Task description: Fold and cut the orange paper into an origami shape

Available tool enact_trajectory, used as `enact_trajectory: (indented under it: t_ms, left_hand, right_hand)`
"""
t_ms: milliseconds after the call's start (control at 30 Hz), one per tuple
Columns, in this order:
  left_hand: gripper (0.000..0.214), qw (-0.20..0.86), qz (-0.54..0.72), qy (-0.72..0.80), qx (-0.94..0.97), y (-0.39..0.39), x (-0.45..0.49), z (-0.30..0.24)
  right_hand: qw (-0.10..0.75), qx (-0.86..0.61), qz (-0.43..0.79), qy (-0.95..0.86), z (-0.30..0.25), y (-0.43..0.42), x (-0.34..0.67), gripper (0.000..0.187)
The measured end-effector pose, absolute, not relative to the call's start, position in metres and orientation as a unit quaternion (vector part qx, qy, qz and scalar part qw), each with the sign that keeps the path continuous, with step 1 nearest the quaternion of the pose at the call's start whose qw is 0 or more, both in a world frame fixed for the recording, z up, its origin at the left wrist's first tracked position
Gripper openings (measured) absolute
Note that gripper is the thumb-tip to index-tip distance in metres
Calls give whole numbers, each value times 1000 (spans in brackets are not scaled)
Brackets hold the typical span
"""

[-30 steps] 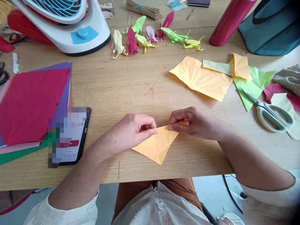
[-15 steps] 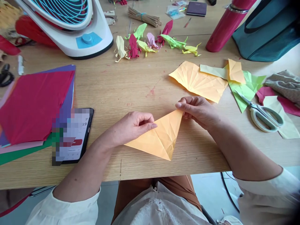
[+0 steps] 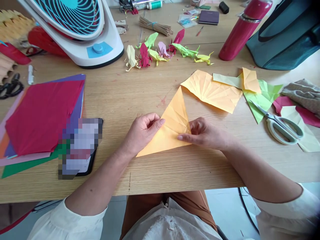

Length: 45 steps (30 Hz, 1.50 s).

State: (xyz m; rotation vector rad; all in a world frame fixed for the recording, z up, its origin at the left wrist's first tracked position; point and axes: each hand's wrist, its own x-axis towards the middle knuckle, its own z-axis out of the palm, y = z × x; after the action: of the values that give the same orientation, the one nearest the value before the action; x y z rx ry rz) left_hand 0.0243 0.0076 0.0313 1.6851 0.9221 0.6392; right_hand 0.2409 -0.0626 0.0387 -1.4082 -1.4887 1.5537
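The left hand (image 3: 142, 131) rests loosely curled on the left edge of the orange paper (image 3: 170, 128), index finger pressing it flat; the right hand (image 3: 203, 135) pinches the paper's right edge between thumb and fingers. The paper, folded to a triangle, lies on the table (image 3: 150, 173) between both hands, one tip pointing away. Left of the left hand: a phone (image 3: 83, 148) and a paper stack (image 3: 42, 116). Beyond the hands: a fan (image 3: 82, 30) and folded figures (image 3: 162, 51). Right of the right hand: a creased sheet (image 3: 215, 90) and scissors (image 3: 282, 126).
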Motion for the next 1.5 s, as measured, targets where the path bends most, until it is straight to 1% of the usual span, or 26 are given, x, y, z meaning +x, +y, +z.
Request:
enact_trajectory:
  t_ms: [267, 433, 567, 733, 800, 867, 967, 1067, 1133, 1267, 1400, 1500]
  left_hand:
    - [33, 511, 266, 376, 726, 17, 23, 22]
    - [34, 496, 262, 381, 735, 20, 20, 21]
    - [35, 488, 249, 381, 744, 20, 17, 23]
    - [35, 488, 224, 370, 758, 24, 14, 27]
    - [35, 485, 206, 359, 771, 25, 13, 29]
    - [35, 468, 186, 346, 791, 25, 12, 31]
    - [33, 433, 162, 340, 819, 22, 13, 36]
    - [26, 402, 143, 338, 839, 16, 15, 40]
    - [23, 386, 138, 332, 850, 13, 16, 41]
    - [21, 354, 127, 324, 868, 12, 16, 38]
    - [20, 299, 109, 334, 887, 11, 16, 35]
    - [21, 276, 100, 342, 893, 9, 16, 34]
  right_hand:
    - [229, -515, 566, -601, 39, -58, 249, 53]
    - [208, -507, 571, -611, 42, -58, 252, 43]
    - [182, -490, 583, -622, 44, -60, 258, 40]
    - [155, -462, 599, -635, 48, -59, 268, 45]
    - [176, -473, 606, -615, 48, -58, 270, 49]
    - [230, -496, 597, -587, 47, -57, 270, 49]
    - [332, -519, 571, -542, 42, -55, 269, 46]
    - [386, -508, 561, -528, 38, -54, 264, 40]
    - [402, -489, 558, -536, 36, -54, 260, 38]
    - [420, -450, 577, -536, 34, -53, 255, 43]
    - [398, -451, 580, -549, 32, -55, 255, 48]
    - [380, -494, 556, -550, 34, -55, 256, 43]
